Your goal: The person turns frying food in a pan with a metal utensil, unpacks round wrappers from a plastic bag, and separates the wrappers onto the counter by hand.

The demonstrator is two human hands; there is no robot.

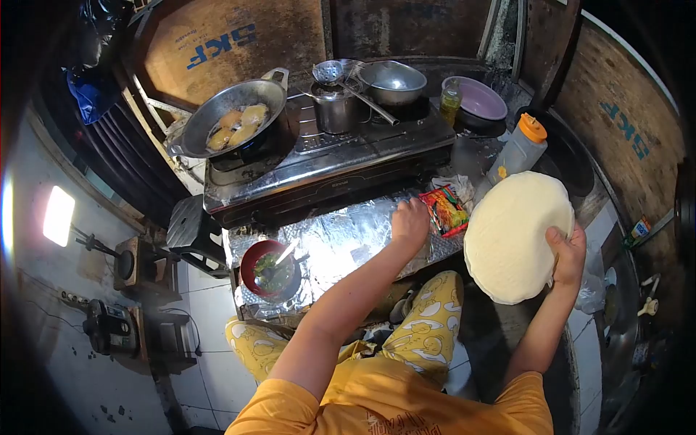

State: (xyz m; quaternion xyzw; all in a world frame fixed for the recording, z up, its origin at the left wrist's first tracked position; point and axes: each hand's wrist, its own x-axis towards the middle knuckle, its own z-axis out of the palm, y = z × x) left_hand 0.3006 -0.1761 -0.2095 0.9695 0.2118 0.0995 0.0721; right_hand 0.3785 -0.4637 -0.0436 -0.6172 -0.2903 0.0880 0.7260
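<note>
A stack of round, pale, thin wrappers [513, 235] is held up at the right, with my right hand [567, 254] gripping its edge, thumb on top. My left hand [411, 220] is over the foil-covered surface [341, 243], fingers curled down beside a red and yellow packet [444, 210]; whether anything is between its fingertips is hidden. To the left on the foil, a red-rimmed bowl [250, 262] contains green pieces in liquid and a spoon [285, 254]. Several golden pieces [243, 129] fry in oil in a large wok [190, 136].
Behind the foil stands a gas stove [326, 170] with a pot [335, 114], a skimmer [370, 104] and a metal bowl [392, 81]. An oil bottle [450, 104], a purple basin [475, 98] and an orange-capped container [520, 148] are farther right. A black stool [194, 225] is at left.
</note>
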